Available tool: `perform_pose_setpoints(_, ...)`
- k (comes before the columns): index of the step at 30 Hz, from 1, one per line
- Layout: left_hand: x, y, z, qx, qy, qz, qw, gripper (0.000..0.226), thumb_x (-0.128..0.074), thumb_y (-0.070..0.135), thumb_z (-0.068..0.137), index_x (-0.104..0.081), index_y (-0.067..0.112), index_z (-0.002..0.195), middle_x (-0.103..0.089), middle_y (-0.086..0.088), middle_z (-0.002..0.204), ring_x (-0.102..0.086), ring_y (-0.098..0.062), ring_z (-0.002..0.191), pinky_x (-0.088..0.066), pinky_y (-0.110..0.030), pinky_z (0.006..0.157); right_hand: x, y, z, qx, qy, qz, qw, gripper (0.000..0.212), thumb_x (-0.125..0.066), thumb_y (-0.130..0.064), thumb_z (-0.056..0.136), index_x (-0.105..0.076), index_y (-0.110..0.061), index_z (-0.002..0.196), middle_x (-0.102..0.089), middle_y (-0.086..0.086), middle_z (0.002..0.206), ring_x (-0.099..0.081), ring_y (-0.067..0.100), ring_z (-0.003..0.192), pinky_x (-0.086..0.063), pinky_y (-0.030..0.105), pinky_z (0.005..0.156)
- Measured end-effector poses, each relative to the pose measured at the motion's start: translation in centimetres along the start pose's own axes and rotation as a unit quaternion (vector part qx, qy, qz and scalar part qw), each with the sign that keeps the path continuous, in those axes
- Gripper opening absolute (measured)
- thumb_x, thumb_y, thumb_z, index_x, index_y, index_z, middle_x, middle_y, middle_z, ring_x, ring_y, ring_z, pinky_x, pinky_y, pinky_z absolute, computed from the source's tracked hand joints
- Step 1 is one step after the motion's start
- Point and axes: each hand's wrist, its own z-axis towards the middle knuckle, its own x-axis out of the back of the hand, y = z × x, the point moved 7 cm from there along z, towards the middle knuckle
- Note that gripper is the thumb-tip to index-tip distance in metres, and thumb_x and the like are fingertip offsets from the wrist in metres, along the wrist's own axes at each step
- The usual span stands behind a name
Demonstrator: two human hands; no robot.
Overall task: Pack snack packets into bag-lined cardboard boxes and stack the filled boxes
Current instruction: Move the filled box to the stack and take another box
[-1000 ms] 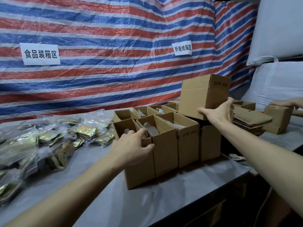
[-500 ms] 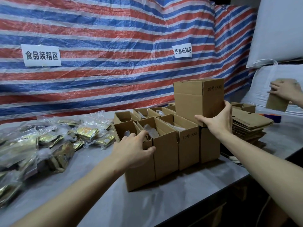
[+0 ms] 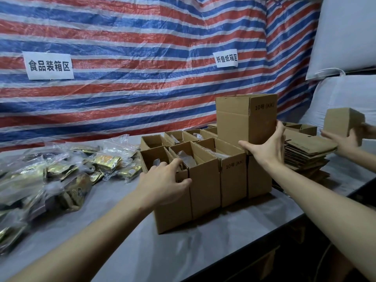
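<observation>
Gripping the front open box's rim on the counter with curled left hand fingers; clasping the upper closed box with wrapped right hand fingers.

The left hand hides part of the front box, the right hand a corner of the raised box; box contents blurred, perhaps plastic.
</observation>
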Motion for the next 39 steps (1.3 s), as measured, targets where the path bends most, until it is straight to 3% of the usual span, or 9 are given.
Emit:
perform_pose_setpoints(5, -0.1, -0.1, 0.0, 0.002, 0.001, 0.005, 1.000, 0.070, -0.048, 0.067, 0.095, -0.025, 0.039, 0.155, -0.055, -0.004, 0.142, -0.053, -0.028, 0.130, -0.047, -0.052, 0.104, -0.1, 1.3, -0.5, -0.030, -0.012, 0.015, 0.999, 0.129, -0.092, -0.046, 0.065, -0.008, -0.019, 0.158, -0.031, 0.014, 0.158, -0.035, 0.035, 0.143, -0.035, 0.050, 0.113)
perform_pose_setpoints(12, -0.1, -0.1, 0.1, -0.001, 0.001, 0.007, 1.000, 0.070, -0.048, 0.067, 0.094, -0.025, 0.039, 0.155, -0.055, -0.003, 0.142, -0.053, -0.027, 0.131, -0.048, -0.052, 0.104, 0.4, 1.7, 0.4, -0.064, 0.002, 0.022, 0.998, 0.127, -0.095, -0.046, 0.060, -0.021, -0.009, 0.156, -0.038, 0.013, 0.156, -0.037, 0.033, 0.144, -0.033, 0.048, 0.116)
perform_pose_setpoints(24, -0.2, -0.2, 0.1, -0.002, 0.011, 0.004, 1.000, 0.070, -0.049, 0.067, 0.094, -0.026, 0.039, 0.154, -0.057, -0.003, 0.139, -0.054, -0.027, 0.129, -0.049, -0.052, 0.103, 0.8, 0.1, 0.4, 0.031, 0.012, 0.011, 0.999, 0.118, -0.097, -0.038, 0.060, -0.027, -0.017, 0.153, -0.041, 0.009, 0.151, -0.042, 0.030, 0.139, -0.039, 0.047, 0.109)
perform_pose_setpoints(39, -0.2, -0.3, 0.1, -0.003, 0.022, 0.006, 1.000, 0.069, -0.049, 0.067, 0.094, -0.027, 0.040, 0.153, -0.059, -0.001, 0.137, -0.056, -0.026, 0.126, -0.049, -0.051, 0.102, -0.6, 0.1, 0.0, 0.025, 0.021, 0.018, 0.999, 0.119, -0.095, -0.045, 0.060, -0.026, -0.017, 0.153, -0.043, 0.009, 0.150, -0.044, 0.032, 0.137, -0.040, 0.049, 0.108)
